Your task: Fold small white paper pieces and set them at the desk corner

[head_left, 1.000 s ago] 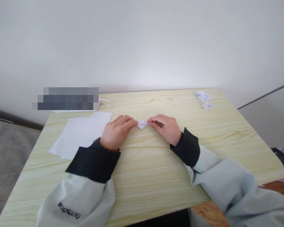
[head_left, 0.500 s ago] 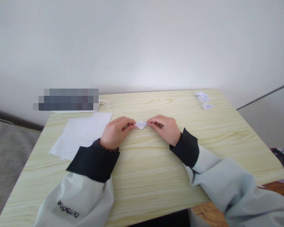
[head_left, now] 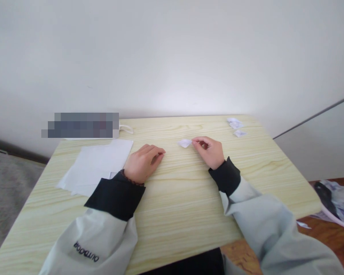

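A small white folded paper piece (head_left: 184,143), pointed at both ends like a little boat, is held by one tip between the thumb and index finger of my right hand (head_left: 210,151). It is just above or on the wooden tabletop; I cannot tell which. To its left, apart from the paper, my left hand (head_left: 141,162) rests low over the table with thumb and fingertips drawn together and nothing visible in them. Beside the left wrist lies a stack of white paper sheets (head_left: 96,160), partly covered by the sleeve.
Several similar folded paper pieces (head_left: 235,123) sit at the table's far right corner. A blurred-out box-like object (head_left: 83,126) with a white cord (head_left: 126,129) stands at the far left. The wall borders the table's back edge. Crumpled stuff (head_left: 339,200) fills a container at the lower right.
My left hand has let go of the folded paper piece. My right hand has carried it a little to the right and away from me. The view has shifted slightly.
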`<state>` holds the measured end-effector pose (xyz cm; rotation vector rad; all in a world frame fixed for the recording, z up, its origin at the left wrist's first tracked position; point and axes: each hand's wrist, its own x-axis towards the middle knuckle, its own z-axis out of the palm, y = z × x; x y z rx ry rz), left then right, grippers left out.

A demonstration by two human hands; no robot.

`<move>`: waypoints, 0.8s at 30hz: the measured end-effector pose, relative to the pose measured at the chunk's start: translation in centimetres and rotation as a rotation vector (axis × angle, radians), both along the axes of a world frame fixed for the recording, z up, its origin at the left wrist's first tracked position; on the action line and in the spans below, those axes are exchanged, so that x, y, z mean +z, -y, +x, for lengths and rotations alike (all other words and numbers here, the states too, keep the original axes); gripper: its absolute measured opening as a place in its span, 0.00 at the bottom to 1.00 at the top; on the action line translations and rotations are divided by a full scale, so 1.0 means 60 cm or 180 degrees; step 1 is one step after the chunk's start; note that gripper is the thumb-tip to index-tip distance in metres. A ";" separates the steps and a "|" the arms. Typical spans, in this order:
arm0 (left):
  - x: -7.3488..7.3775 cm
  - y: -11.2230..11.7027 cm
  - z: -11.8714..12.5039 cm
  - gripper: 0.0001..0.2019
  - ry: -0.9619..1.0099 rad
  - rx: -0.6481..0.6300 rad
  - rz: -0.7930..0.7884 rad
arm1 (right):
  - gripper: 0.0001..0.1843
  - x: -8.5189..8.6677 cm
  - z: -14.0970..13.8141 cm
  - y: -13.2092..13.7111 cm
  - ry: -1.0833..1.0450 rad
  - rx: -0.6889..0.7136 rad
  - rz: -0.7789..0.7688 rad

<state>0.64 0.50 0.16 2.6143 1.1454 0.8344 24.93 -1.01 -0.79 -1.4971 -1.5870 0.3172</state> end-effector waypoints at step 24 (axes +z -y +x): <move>-0.004 -0.003 0.012 0.10 -0.0072 -0.0118 0.0085 | 0.16 -0.028 0.310 0.059 0.0284 -0.1817 -0.0048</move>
